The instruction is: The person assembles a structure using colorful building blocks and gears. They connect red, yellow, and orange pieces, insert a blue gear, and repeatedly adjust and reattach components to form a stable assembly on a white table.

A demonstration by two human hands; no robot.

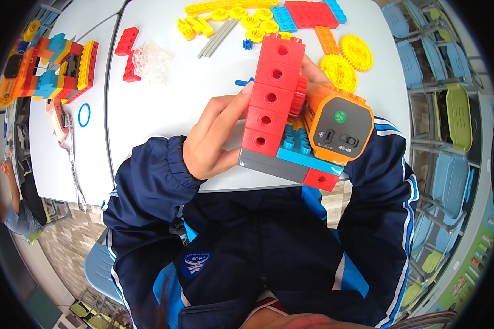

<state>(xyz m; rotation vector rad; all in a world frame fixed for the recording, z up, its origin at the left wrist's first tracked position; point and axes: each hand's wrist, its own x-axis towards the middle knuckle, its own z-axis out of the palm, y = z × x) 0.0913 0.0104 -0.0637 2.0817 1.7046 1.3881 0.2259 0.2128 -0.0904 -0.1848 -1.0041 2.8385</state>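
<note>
A building-block model (pixel 270 98) is held up in front of my chest, above the table's near edge. It has a tall red beam with a row of round holes, a grey base, a light blue plate (pixel 313 159) and an orange motor block (pixel 343 123) with a dark switch panel. My left hand (pixel 217 129) is closed on the red beam's left side, one fingertip by a blue axle (pixel 244 83) that sticks out. Behind the motor block my right hand (pixel 313 71) grips the model from the right; most of it is hidden. A red gear (pixel 298 96) sits between beam and motor.
Yellow gears (pixel 357 52), yellow wheels (pixel 250 21), grey rods (pixel 218 38), a small blue gear (pixel 247 44) and red bricks (pixel 312 13) lie at the table's far side. Left are a clear plastic bag (pixel 151 62), another block model (pixel 60 68) and a blue ring (pixel 84 115).
</note>
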